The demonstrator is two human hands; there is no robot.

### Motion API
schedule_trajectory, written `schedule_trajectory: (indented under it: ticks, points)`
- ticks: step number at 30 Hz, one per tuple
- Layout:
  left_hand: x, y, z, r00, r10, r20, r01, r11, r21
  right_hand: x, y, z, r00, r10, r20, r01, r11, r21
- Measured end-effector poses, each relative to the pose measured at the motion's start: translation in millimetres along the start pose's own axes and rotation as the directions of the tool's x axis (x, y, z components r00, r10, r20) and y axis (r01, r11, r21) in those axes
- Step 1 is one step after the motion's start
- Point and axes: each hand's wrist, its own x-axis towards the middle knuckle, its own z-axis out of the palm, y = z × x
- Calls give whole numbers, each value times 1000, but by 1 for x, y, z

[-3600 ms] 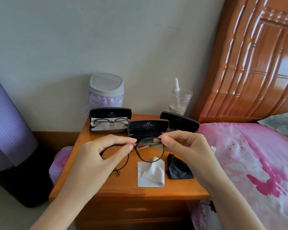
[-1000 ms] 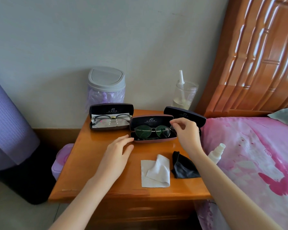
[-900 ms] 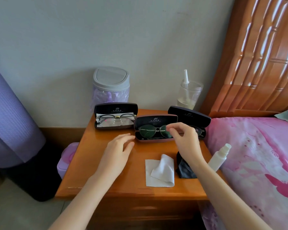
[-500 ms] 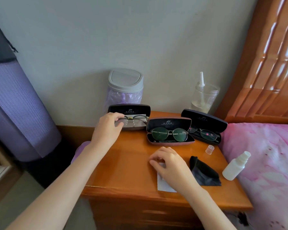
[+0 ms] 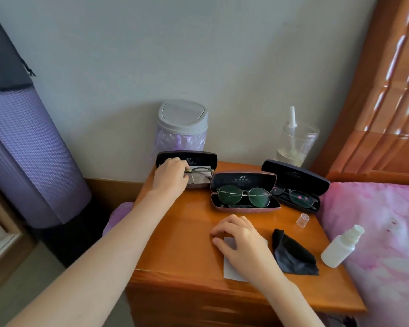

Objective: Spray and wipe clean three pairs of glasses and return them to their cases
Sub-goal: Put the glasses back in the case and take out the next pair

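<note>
While reaching toward the far left corner of the nightstand (image 5: 182, 232), gripped the dark-framed glasses (image 5: 200, 173) with the left hand (image 5: 169, 177), with fingers curled round the frame's left end inside the left case (image 5: 198, 159). Noted that case's lid standing upright just behind the knuckles and a pale cloth (image 5: 198, 182) lying under the lens to the right of the fingers. Rested the right hand (image 5: 241, 241) on the white cloth (image 5: 232, 270) nearer the body, with fingers loosely arched and spread, fingertips touching wood and cloth, palm covering most of the cloth, clamping nothing. Saw the middle case (image 5: 243, 180) open just beyond those fingertips, with the round green-tinted glasses (image 5: 243, 195) lying folded in its tray. Saw the right case (image 5: 295, 177) open farther off, beyond and to the right of the right hand, beside the middle case, with the third pair (image 5: 294, 197) lying in it. Found the black cloth (image 5: 291, 253) crumpled just right of the right wrist, and a small clear cap (image 5: 302, 219) standing beyond it. Found the spray bottle (image 5: 341, 247) tilted, nozzle bare, farther right of that hand, at the nightstand's edge against the pink bedding (image 5: 376, 232). Made out a lidded bin (image 5: 182, 123) behind the left hand by the wall, a clear jar (image 5: 295, 145) behind the right case, and a purple rolled mat (image 5: 28, 149) well left of the left forearm.
</note>
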Motion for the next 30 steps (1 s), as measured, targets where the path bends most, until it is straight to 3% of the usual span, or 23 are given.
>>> schedule_trajectory:
  ticks: [6,10,14,18,23,30]
  points:
    - [0,5,-13,990,-9,-141,8,1000,-9,1,1,-3,998,34,45,-37,997,63]
    - [-14,16,-52,967,45,-250,-59,997,-47,1,2,-7,995,96,30,-100,979,178]
    - [-57,29,-85,980,101,-170,-113,992,-58,3,-1,-20,979,196,-54,-149,870,470]
    - [-99,37,-87,986,125,-106,-135,986,-93,4,-4,-36,971,231,-64,-112,672,732]
    - [-117,35,-74,987,148,-56,-154,980,-122,-2,-6,-46,988,138,73,-143,607,782]
    - [-124,31,-72,986,142,-83,-154,974,-166,-6,-3,-49,979,173,106,-188,578,794]
